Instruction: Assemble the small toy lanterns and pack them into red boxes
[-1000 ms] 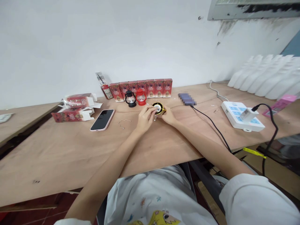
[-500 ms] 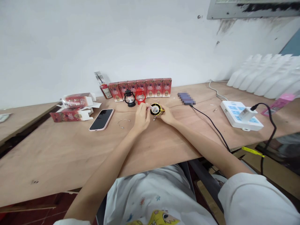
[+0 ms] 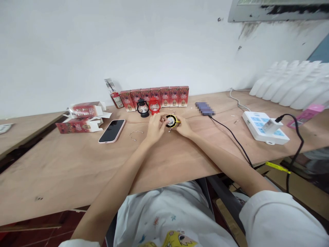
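Both my hands meet near the middle of the wooden table [image 3: 77,171] around a small black and yellow lantern [image 3: 171,120], turned so its round end faces me. My right hand [image 3: 183,126] grips its body from the right. My left hand [image 3: 155,126] is curled at its left side, fingertips pinching at the round end. A bent wire handle [image 3: 135,134] lies on the table left of my left hand. A black lantern [image 3: 143,107] and a red lantern [image 3: 154,106] stand just behind my hands.
A row of red boxes [image 3: 156,95] lines the wall. Opened boxes [image 3: 82,118] and a pink-cased phone [image 3: 112,130] lie at the left. To the right are a pixelated device [image 3: 205,108] with a black cable, a white power strip [image 3: 264,127] and white bottles [image 3: 290,82].
My left fingers have shifted on the lantern's round end, which now looks darker. The hands stay in the same place.
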Tool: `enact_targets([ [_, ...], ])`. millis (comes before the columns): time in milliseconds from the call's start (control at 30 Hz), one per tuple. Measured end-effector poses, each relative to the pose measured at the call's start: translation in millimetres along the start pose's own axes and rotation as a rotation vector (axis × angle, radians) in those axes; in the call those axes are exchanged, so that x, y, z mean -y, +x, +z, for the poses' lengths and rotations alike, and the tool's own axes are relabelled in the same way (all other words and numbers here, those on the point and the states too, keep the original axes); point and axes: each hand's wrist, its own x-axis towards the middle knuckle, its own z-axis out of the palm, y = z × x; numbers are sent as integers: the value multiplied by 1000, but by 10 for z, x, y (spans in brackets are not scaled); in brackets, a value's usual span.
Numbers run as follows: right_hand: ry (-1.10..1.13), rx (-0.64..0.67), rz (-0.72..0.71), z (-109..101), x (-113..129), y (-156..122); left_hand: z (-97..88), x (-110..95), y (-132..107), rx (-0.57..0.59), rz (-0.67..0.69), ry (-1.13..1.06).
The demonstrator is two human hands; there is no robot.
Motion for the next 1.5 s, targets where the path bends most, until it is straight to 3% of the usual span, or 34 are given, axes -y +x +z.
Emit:
enact_targets([
  [433,-1,25,-5,-6,3,3,20,62,10,-67,-196,-209],
  [967,-11,20,6,-8,31,-13,-2,9,7,19,-110,-116],
  [1133,-19,16,-18,-9,16,-13,15,19,-1,-11,-112,-167],
  [1500,-94,17,-53,-41,-1,-10,35,61,-19,53,-137,-238],
])
